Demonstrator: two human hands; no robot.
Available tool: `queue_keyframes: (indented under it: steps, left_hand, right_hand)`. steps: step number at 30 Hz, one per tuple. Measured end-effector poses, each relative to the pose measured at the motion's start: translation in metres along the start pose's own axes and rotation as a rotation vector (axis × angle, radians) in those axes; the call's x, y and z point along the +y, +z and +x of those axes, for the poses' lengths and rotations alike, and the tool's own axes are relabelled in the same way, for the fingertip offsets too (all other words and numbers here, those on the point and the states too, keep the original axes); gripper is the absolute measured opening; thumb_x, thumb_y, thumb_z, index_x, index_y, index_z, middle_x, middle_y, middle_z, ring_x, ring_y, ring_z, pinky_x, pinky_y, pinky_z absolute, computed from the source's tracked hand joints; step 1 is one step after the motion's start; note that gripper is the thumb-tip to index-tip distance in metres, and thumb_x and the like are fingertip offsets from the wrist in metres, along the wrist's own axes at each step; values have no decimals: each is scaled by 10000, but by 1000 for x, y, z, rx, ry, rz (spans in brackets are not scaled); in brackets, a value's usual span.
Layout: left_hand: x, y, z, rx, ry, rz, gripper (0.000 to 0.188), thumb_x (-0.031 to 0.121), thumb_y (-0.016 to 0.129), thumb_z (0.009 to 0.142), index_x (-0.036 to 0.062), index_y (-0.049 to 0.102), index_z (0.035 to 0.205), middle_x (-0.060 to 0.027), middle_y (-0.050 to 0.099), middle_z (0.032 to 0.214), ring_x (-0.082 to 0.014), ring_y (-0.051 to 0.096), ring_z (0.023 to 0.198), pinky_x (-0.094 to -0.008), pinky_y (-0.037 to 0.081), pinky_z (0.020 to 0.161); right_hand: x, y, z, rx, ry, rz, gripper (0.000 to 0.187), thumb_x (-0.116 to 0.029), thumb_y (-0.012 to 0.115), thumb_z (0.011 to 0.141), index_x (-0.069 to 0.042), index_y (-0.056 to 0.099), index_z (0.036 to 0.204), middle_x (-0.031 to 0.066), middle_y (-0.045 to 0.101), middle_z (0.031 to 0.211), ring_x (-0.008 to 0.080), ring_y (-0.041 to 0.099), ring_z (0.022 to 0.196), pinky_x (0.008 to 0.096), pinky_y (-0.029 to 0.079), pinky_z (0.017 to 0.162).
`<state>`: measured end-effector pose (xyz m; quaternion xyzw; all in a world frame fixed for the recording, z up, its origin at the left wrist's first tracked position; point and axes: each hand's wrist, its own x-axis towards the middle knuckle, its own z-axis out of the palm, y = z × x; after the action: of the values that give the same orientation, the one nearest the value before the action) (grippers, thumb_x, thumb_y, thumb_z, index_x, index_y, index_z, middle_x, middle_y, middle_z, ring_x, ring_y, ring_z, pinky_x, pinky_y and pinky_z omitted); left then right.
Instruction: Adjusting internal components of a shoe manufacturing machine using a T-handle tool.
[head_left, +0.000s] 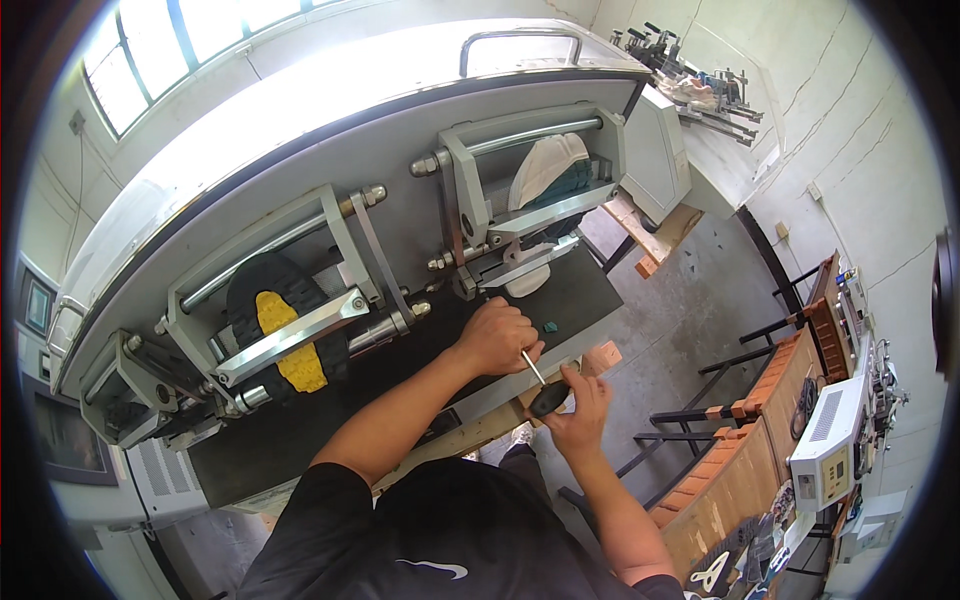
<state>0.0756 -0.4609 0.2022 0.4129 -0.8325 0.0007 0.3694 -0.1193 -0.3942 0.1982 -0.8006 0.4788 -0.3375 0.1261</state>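
Big grey metal press machine [330,150] w/ curved top fills most of view, chrome handle on top. Its black flat work deck [400,400] runs along the front edge. Two silver clamp stations: left one pins a black shoe w/ yellow sole patch [283,335], sole up; right one holds a white-and-teal shoe [548,172].

Left hand [497,337] is clenched in a fist on the deck, near the right station, closed round the metal shaft end of a black-handled screwdriver [545,392]. Right hand [582,405] grasps the black handle, just off deck edge. Small teal scrap [550,326] lies on deck beside left hand.

Room: grey concrete floor [680,310], white walls, window upper left, wooden rack w/ orange blocks [770,390] at right, white control box [828,440] on it.
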Motion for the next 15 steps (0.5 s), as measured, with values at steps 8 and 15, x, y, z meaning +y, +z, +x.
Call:
queue_keyframes:
  steps: [8, 15]
  left_hand:
    - [-4, -4, 1, -119, 32, -23, 234, 210, 640, 646, 106, 518, 476, -18, 496, 504, -197, 494, 534, -323, 368, 588]
    - [-1, -10, 7, -170, -3, -36, 222, 215, 629, 657, 96, 534, 494, -24, 514, 509, -211, 508, 543, -330, 373, 593]
  right_hand:
    - [-23, 20, -8, -201, 1101, 1811, 522, -537, 336, 901, -55, 449, 1069, 101, 562, 918, 243, 593, 670, 371, 490, 590]
    - [-18, 13, -10, 272, 410, 685, 617, -480, 587, 796, -39, 424, 1197, 166, 479, 1115, 265, 495, 1004, 374, 407, 821]
